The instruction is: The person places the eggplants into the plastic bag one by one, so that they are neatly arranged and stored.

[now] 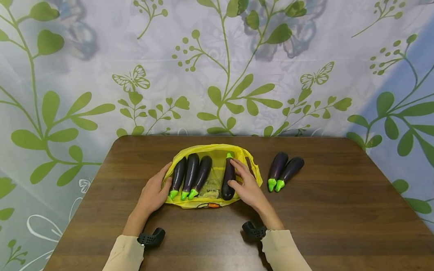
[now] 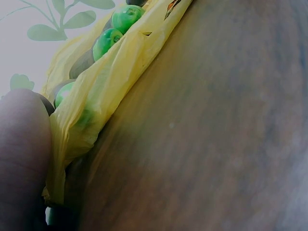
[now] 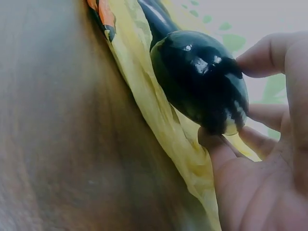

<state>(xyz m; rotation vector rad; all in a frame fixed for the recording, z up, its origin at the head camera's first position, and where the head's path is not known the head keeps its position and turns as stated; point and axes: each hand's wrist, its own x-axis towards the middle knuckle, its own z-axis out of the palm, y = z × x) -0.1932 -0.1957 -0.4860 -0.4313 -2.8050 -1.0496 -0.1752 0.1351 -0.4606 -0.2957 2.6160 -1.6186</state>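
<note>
A yellow plastic bag (image 1: 219, 172) lies on its side, its mouth spread wide. Inside at its left, three dark purple eggplants (image 1: 192, 171) lie side by side, green stem ends toward the near rim. My left hand (image 1: 153, 193) holds the bag's left edge; the left wrist view shows the thumb (image 2: 24, 154) against the yellow film (image 2: 101, 106). With thumb and fingers, my right hand (image 1: 248, 188) grips another eggplant (image 1: 227, 180) within the mouth's right part, its green end pointing away. The right wrist view shows its rounded glossy bottom (image 3: 197, 77) between thumb and fingers (image 3: 267, 55).
Two more eggplants, one (image 1: 277, 168) beside the other (image 1: 291, 169), lie on the wooden table (image 1: 335, 211) right of the bag. Behind the table's far edge hangs a leaf-patterned cloth (image 1: 185, 92). Each wrist wears a black camera mount (image 1: 151, 238).
</note>
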